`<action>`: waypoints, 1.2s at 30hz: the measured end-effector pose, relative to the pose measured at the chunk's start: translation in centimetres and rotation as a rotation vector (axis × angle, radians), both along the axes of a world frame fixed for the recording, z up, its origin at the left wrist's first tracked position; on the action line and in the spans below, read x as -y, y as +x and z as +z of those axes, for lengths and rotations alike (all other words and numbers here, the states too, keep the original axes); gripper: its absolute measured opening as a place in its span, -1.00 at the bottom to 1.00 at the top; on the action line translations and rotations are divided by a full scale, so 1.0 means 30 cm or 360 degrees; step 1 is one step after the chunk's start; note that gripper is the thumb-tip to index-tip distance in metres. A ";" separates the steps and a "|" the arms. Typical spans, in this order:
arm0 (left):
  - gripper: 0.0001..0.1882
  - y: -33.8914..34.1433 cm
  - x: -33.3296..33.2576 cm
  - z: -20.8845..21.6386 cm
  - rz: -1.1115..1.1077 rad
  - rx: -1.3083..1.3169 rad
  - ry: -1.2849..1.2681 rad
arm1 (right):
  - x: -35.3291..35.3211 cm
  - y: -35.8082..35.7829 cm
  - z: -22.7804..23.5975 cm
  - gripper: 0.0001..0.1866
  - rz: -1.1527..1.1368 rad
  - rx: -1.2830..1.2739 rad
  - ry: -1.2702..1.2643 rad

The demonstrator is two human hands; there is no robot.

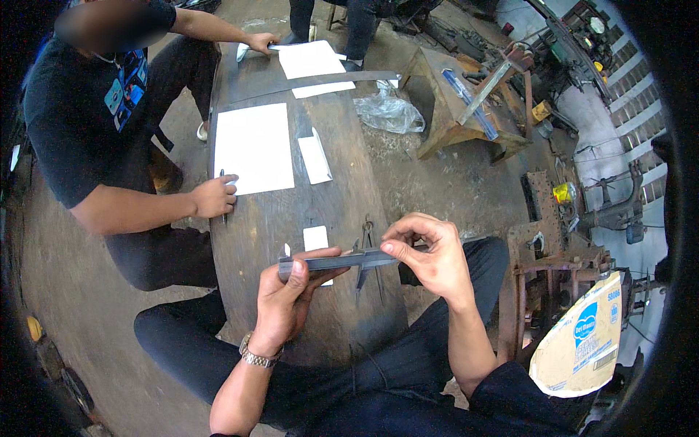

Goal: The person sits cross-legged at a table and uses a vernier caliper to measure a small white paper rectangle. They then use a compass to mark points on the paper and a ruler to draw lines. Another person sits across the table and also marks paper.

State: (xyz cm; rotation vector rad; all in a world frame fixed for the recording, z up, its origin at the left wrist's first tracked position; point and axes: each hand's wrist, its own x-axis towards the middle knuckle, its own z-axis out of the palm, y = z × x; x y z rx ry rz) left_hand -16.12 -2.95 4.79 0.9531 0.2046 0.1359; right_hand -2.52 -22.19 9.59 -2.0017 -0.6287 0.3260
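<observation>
A dark grey vernier caliper (328, 263) is held level above the table, its jaws spread apart. My left hand (291, 295) grips its left end, thumb on the near side and fingers behind. The right end is pinched between thumb and fingers of my right hand (429, 251). Under the caliper lies a pair of thin metal dividers (368, 231), partly hidden by it. Just beyond my left fingers is a small white card (316, 238).
The wooden table (255, 233) carries a large white sheet (253, 149), a folded paper (314, 159) and a long dark metal strip (313, 84). At left, another person's hand (213, 197) rests with a pen. A plastic bag (391, 113) lies beside a metal stand (429, 98).
</observation>
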 end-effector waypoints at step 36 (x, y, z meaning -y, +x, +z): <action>-0.49 -0.003 -0.060 0.127 0.0310 -0.0082 0.0932 | 0.111 0.034 0.071 -0.71 0.0314 0.1199 -0.0172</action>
